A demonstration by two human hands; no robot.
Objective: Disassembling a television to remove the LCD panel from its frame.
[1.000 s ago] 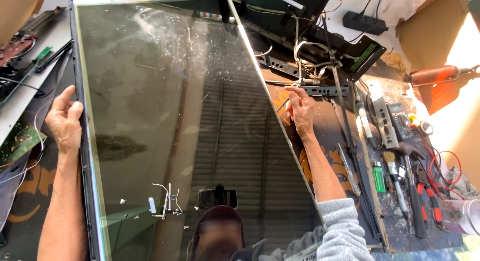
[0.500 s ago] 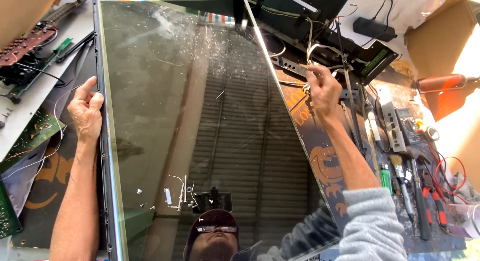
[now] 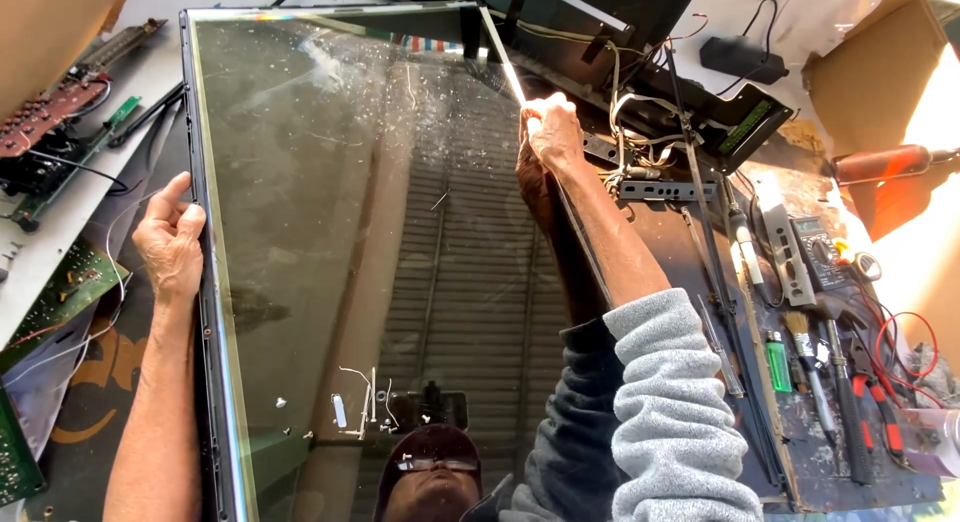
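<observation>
Gripped on its two long edges, a large glass panel (image 3: 380, 232) is held between both hands, and it fills the middle of the view from the near edge to the far end. Its left edge is clasped by the left hand (image 3: 172, 244), fingers curled over the dark frame strip and thumb lying along it, about halfway up the panel. Its right edge is pinched farther up by the right hand (image 3: 553, 134), the fingers closed together on the thin bright rim, with the grey sleeve (image 3: 660, 402) running back along that edge toward the near side. The panel's surface is seen to be dusty and reflective; small screws and white bits (image 3: 362, 407) lie on it near the bottom.

Just right of the panel, near its lower half, a row of hand tools is laid out on a worn board: a green lighter (image 3: 778, 360), a brush (image 3: 797, 327) and red-handled pliers (image 3: 882, 412). A little farther up on that side a multimeter (image 3: 815, 252) is seen, and beyond it an orange power drill (image 3: 885, 164). To the left of the panel, green circuit boards (image 3: 60, 292) lie on the surface. Beyond the panel's far right corner, a dark chassis with loose wires (image 3: 640, 112) is visible, and a black power adapter (image 3: 740, 57) rests past it on white sheeting.
</observation>
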